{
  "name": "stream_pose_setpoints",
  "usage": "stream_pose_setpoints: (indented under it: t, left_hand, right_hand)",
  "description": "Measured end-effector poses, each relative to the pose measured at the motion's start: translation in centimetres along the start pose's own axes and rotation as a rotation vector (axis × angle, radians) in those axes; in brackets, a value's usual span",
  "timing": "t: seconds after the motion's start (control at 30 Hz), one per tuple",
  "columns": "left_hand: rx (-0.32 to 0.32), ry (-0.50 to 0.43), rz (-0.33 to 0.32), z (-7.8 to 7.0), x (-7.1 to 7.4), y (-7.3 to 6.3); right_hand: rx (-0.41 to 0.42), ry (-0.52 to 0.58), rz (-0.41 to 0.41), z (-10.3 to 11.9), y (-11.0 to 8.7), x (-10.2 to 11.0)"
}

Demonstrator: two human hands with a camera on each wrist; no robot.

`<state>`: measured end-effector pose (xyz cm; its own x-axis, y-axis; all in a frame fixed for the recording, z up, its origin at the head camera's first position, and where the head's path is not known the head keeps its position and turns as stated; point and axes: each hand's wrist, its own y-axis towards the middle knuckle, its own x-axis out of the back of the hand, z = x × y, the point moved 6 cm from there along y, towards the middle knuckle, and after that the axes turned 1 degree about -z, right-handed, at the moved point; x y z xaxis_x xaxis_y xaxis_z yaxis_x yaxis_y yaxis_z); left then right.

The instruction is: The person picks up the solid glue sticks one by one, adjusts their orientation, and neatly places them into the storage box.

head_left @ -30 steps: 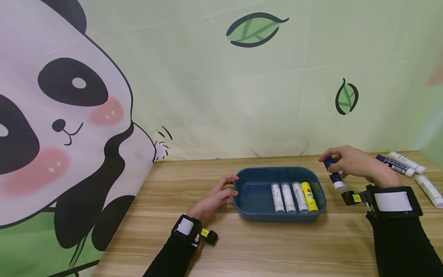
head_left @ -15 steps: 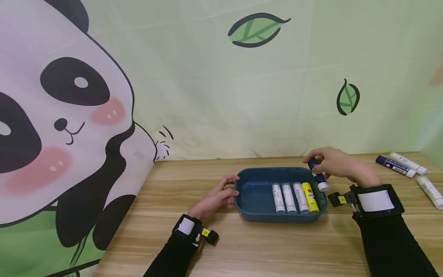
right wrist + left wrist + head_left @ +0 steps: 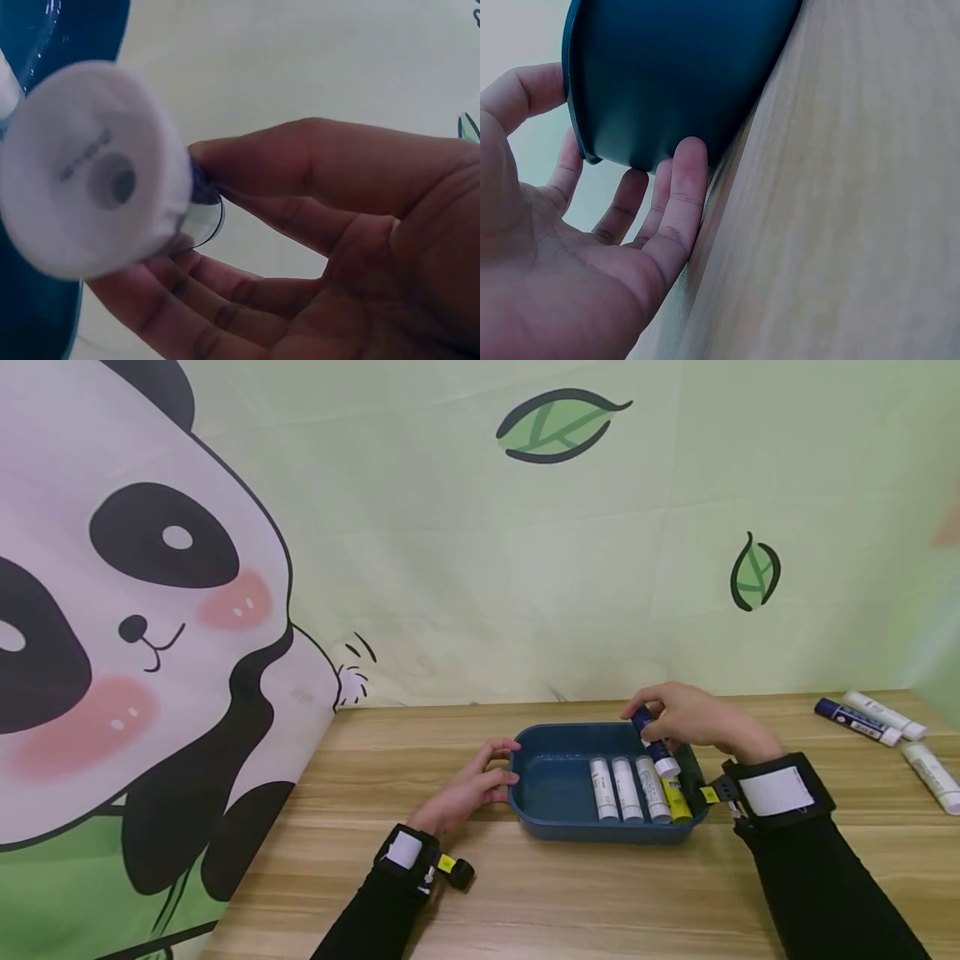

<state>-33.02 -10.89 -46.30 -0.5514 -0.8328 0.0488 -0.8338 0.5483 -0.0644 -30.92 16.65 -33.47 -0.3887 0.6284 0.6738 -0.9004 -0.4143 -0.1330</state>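
Note:
My right hand (image 3: 693,718) pinches a dark blue glue stick (image 3: 654,742) between thumb and fingers, tilted over the right part of a blue plastic tub (image 3: 585,832). Its white end (image 3: 90,172) fills much of the right wrist view. In the tub lie three white glue sticks (image 3: 625,789) side by side, with a yellow glue stick (image 3: 677,802) to their right, partly hidden by the held one. At the tub's left end, my left hand (image 3: 468,785) touches the wall with slightly bent, spread fingers. The left wrist view shows these fingertips (image 3: 690,154) against the outer wall.
On the right of the wooden table (image 3: 585,902) lie another dark blue glue stick (image 3: 857,720), a white one (image 3: 885,714) beside it and a second white one (image 3: 930,777) nearer. A printed panda backdrop (image 3: 450,568) stands behind the table.
My right hand has carried the dark blue glue stick leftward, from beside the tub to above the yellow glue stick. The left hand has stayed at the tub's left end.

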Motion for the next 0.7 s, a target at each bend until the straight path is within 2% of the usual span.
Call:
stream_pose_setpoints:
  t: [0.43,0.7]
  left_hand:
    - [0.009,-0.005,-0.008,-0.1,0.1,-0.1]
    - [0.007,-0.002,-0.002,0.0,0.0,0.0]
  right_hand:
    - [0.042,-0.050,0.015,1.2,1.9,-2.3]
    - [0.006,-0.075,0.020,1.5,2.6,-3.4]
